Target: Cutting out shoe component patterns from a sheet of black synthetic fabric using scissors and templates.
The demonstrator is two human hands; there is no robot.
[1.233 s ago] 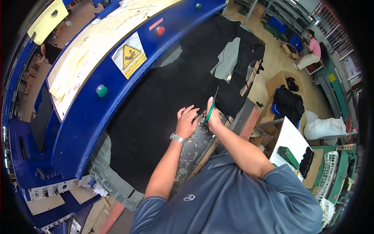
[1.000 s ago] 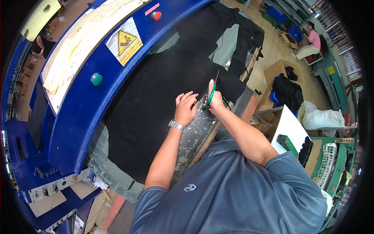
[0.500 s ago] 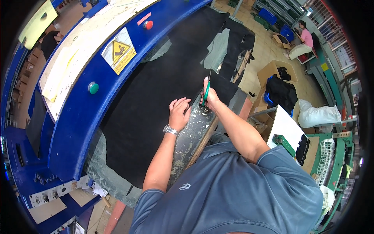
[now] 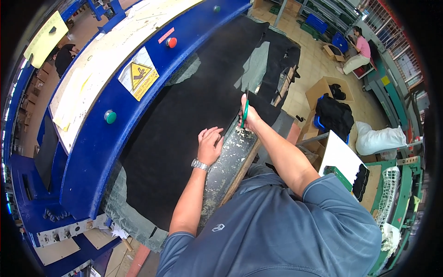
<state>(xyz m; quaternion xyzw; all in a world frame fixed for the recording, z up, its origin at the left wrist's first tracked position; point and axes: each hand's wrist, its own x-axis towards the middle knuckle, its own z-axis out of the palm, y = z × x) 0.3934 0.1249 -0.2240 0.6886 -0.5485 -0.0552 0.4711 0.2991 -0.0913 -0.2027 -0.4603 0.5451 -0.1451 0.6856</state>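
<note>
A large sheet of black material [image 4: 180, 111], leather or cloth, lies spread over the worn grey table [image 4: 228, 161]. My right hand [image 4: 250, 118] is closed round the green handles of a pair of scissors [image 4: 245, 114] at the sheet's near edge. Their dark blades point away from me and are hard to make out against the black. Flat on the sheet, left of the scissors, rests my left hand [image 4: 210, 144], its fingers stretched out and holding nothing. A metal watch sits on that wrist.
A blue machine beam [image 4: 106, 134] with red and green buttons and a warning sign curves along the left. More black pieces [image 4: 279, 57] lie at the table's far right. Beyond are a cardboard box [image 4: 318, 90], a white sack [image 4: 376, 138] and a seated person [image 4: 361, 51].
My left hand has shifted slightly left and nearer to me across the black sheet. My right hand still grips the scissors in nearly the same spot. The view has shifted slightly.
</note>
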